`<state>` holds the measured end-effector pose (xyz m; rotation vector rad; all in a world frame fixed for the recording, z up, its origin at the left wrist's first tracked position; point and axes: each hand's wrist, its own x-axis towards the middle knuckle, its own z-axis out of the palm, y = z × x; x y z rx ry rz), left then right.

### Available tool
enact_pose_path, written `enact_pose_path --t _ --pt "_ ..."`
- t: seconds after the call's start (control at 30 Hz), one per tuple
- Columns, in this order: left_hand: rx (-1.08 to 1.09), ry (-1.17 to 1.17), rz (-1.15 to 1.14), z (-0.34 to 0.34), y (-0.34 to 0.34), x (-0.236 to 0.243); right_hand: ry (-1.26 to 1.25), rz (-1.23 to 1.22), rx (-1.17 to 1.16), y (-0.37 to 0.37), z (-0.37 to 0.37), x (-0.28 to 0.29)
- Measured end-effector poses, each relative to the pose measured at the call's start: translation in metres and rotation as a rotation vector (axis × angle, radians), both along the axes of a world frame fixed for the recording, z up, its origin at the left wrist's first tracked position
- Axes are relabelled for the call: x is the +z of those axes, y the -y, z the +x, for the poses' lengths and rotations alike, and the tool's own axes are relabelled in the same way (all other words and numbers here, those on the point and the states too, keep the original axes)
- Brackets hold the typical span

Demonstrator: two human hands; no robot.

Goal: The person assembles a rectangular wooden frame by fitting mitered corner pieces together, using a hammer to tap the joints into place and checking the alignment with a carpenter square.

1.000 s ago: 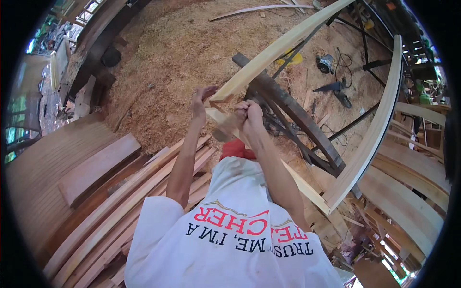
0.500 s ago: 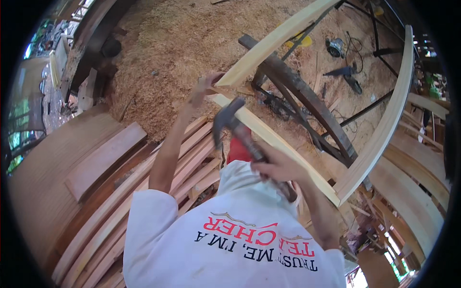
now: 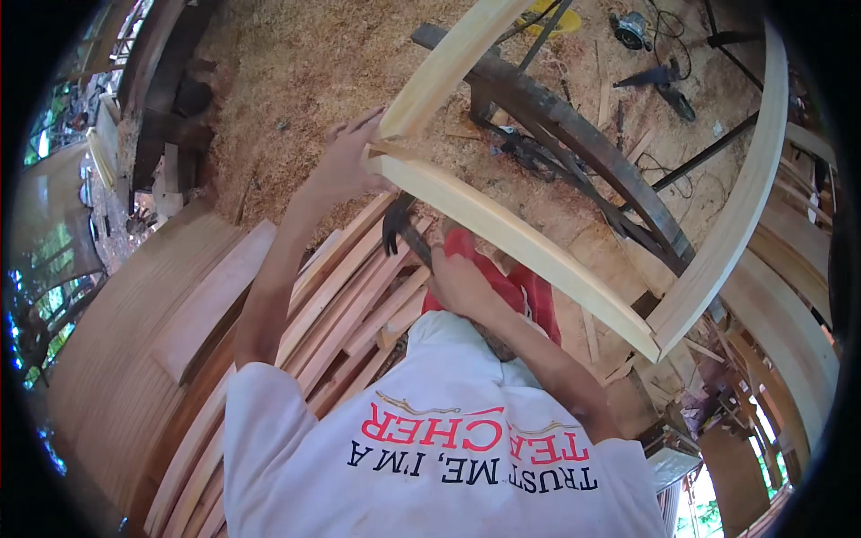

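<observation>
My left hand [image 3: 345, 160] grips the left corner of a pale wooden frame [image 3: 511, 226], where two boards meet end to end with a narrow gap. Its fingers lie against the far board [image 3: 448, 70], and part of the grip is hidden. In my right hand [image 3: 459, 285] is a claw hammer [image 3: 416, 244], held by its dark handle. The hammer head is on the near side of the near board, close below the corner. A long right-hand board [image 3: 731, 235] meets the near board at the frame's right corner.
Beneath the frame is a dark trestle [image 3: 574, 130]. A power tool [image 3: 630, 30] with a cord lies on the shavings-covered floor [image 3: 296, 67]. Long planks [image 3: 336, 300] are stacked at left, beside a broad wooden sheet [image 3: 134, 314]. More curved boards [image 3: 776, 314] stand at right.
The hammer has moved from above the near board down to its near side, left of where my right hand was. The frame's left corner sits slightly further left, with my left hand on it.
</observation>
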<state>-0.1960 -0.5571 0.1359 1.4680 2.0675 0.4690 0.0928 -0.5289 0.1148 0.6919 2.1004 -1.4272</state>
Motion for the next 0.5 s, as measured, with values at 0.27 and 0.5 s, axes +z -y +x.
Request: enact_pose_path --t 0.27,0.5 --pt "-0.024 -0.035 -0.029 -0.002 0.003 0.004 -0.054 -0.193 0.026 -0.012 -0.003 -0.009" --pt "-0.052 -0.050 0.028 -0.004 -0.003 -0.006 -0.094 -0.110 -0.024 0.029 0.009 -0.002"
